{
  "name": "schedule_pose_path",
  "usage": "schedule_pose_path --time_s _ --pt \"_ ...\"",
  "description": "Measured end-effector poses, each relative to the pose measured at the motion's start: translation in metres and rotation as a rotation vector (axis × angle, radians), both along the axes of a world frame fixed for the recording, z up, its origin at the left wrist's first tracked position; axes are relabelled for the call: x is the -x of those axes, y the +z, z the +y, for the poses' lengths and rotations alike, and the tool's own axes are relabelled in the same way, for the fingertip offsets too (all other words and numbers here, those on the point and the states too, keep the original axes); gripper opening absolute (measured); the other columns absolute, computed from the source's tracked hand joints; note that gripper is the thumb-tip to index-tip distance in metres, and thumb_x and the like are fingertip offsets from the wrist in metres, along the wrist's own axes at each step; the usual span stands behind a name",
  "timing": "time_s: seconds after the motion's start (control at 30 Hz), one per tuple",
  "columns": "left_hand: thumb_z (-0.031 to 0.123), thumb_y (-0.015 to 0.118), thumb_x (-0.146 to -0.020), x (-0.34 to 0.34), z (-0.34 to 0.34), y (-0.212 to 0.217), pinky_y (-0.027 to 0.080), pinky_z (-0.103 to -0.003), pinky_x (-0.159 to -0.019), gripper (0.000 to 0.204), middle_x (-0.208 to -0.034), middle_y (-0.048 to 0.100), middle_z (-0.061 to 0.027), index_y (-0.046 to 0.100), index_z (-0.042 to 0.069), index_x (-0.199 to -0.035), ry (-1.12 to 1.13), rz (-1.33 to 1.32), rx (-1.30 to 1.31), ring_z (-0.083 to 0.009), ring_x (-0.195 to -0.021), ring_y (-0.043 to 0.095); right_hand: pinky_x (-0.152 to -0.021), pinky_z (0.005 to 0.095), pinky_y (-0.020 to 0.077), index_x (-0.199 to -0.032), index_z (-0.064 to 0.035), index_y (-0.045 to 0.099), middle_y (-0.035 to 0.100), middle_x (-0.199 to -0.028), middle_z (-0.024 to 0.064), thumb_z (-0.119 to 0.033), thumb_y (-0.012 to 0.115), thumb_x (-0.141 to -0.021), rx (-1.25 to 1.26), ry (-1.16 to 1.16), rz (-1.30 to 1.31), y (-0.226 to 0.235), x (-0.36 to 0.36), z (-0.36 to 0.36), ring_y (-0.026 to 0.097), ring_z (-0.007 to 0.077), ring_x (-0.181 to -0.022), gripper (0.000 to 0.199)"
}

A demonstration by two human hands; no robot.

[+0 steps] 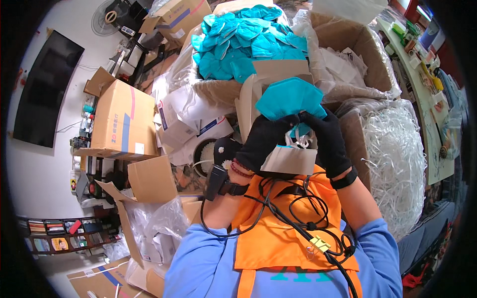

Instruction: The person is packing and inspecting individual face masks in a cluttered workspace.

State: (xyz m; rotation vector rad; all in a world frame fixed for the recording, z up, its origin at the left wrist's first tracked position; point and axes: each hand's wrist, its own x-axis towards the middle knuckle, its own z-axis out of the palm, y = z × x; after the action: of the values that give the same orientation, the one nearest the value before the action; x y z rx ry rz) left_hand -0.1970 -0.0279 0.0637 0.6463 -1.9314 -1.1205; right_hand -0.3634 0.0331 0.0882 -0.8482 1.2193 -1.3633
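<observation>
Two gloved hands on one teal mask

Beyond the hands, a box of teal masks [248, 42]. The left hand [266, 139] and right hand [325, 139], both in black gloves, pinch a folded teal mask [290, 99] between them

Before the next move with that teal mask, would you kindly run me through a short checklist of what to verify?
1. Left hand has a grip on the teal mask: ok, gloved fingers close on its lower edge.
2. Right hand also holds it: ok, both hands meet under the mask.
3. White straps hang free: cannot tell, they are bunched between the hands.
4. Mask is apart from the heap of teal masks: ok, a cardboard flap lies between them.
5. Cardboard piece under the hands is steady: cannot tell.
6. Black cables on the orange apron stay clear of the hands: ok, they lie below the wrists.
</observation>
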Motion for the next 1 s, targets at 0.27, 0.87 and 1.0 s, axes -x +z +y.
schedule_pose_path --time_s 0.27,0.87,1.0 --pt "0.022 0.056 -0.091 0.005 -0.009 -0.002 0.046 -0.033 -0.073 0.025 -0.09 0.061 -0.0098 0.057 0.002 -0.107 0.231 0.088 -0.074 -0.0196 -0.081 0.058 -0.059 0.0236 0.0436 -0.094 -0.0065 0.067 0.061 -0.076 -0.0015 -0.027 0.065 -0.081 -0.261 0.32 0.277 0.013 -0.003 0.004 0.055 0.0074 -0.064 0.025" --pt "0.016 0.058 -0.09 0.005 0.052 0.003 0.044 -0.027 -0.059 0.017 -0.074 0.057 -0.0025 0.062 0.003 -0.099 0.076 0.002 -0.458 -0.0117 -0.064 0.052 -0.073 0.034 0.0506 -0.101 -0.0045 0.06 0.064 -0.1 0.0137 -0.009 0.051 -0.089 0.174 0.077 0.624 -0.023 0.035 0.021 0.062 0.0225 -0.095 0.016" --pt "0.013 0.058 -0.09 0.009 0.069 -0.002 0.047 -0.028 -0.069 0.019 -0.091 0.059 -0.0034 0.058 0.004 -0.106 0.013 0.086 -0.565 -0.013 -0.078 0.054 -0.068 0.0235 0.0472 -0.104 -0.0072 0.057 0.059 -0.09 -0.0007 -0.013 0.051 -0.092 0.117 -0.154 0.076 -0.038 0.053 0.01 0.057 0.0103 -0.078 0.015"
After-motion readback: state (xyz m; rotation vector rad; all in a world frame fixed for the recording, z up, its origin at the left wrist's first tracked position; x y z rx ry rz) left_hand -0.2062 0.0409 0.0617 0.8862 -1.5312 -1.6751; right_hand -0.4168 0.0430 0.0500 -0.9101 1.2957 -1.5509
